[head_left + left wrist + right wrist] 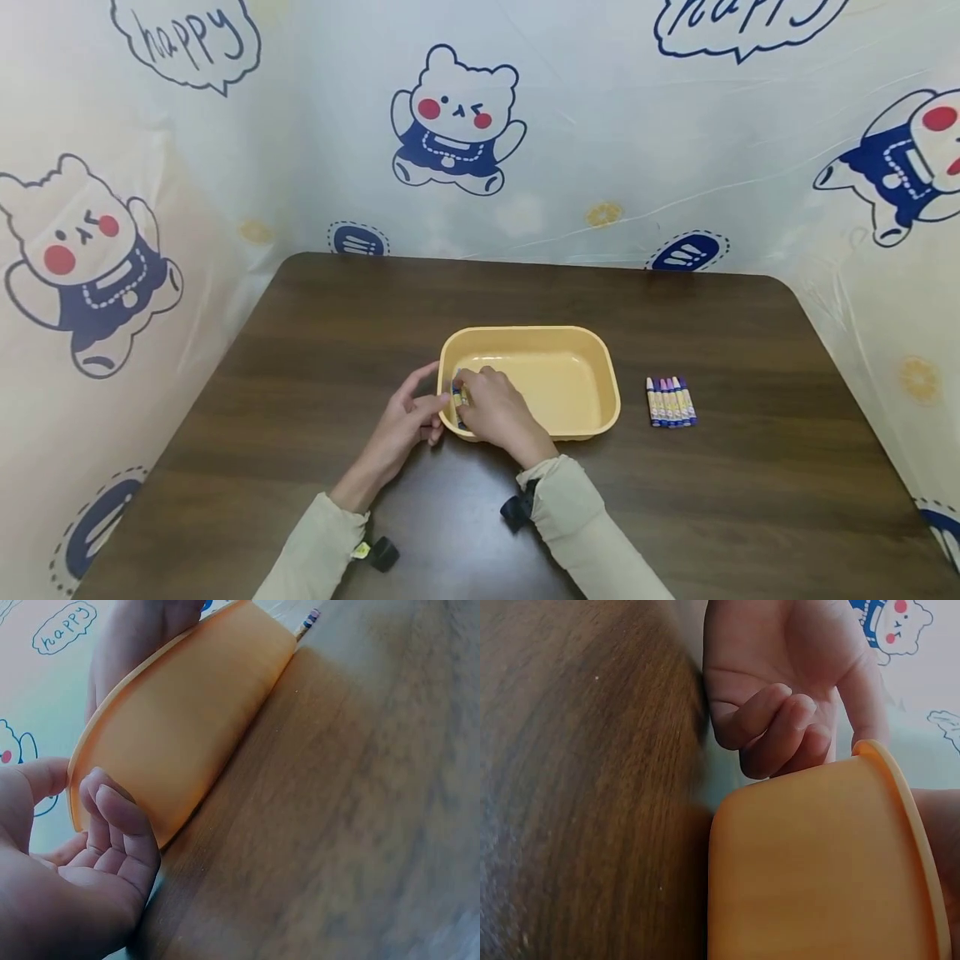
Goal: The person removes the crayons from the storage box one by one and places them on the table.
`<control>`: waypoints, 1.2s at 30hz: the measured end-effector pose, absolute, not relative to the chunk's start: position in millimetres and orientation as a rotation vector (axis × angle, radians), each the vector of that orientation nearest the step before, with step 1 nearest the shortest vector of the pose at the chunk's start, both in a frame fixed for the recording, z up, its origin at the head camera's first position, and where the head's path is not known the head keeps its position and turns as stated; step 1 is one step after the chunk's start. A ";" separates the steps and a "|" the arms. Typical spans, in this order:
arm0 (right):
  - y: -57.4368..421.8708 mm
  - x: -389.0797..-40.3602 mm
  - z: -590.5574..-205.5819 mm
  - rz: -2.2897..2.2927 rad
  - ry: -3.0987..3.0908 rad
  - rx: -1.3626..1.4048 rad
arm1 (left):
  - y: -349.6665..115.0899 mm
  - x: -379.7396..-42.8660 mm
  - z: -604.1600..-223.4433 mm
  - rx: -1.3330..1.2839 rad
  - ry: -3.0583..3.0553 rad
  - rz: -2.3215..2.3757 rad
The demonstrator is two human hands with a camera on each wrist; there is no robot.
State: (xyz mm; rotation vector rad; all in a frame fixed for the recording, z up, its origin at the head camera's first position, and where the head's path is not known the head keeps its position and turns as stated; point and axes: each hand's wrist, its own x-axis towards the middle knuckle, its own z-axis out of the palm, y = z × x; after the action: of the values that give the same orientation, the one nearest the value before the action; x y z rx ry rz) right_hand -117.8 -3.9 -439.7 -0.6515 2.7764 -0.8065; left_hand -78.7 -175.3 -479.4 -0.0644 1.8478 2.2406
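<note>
A yellow plastic basin [562, 379] sits on the brown table. My left hand [401, 423] holds its left end, thumb at the rim and the other fingers curled outside the wall, as the left wrist view also shows. My right hand [497, 408] reaches down inside the basin at that same end. Its bent fingers hold crayons [457, 400] with yellow wrappers against the left wall; the hand hides most of them. In the right wrist view the basin's outer wall [817, 862] covers the right fingertips.
To the right of the basin, several crayons [670, 402] with blue and purple ends lie side by side in a row on the table [360, 308]. Behind the table hangs a pale sheet [585, 125] printed with bears.
</note>
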 end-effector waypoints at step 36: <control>13.8 -137.7 -446.2 -0.751 2.934 -0.446 | -175.7 -81.4 -478.0 -0.123 1.873 2.180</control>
State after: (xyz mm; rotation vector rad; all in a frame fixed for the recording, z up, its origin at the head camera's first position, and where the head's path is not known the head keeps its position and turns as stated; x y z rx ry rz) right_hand -137.7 13.8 -446.2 -0.4457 2.9343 -0.7511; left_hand -81.4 -175.7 -478.0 -0.1233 1.8725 2.1799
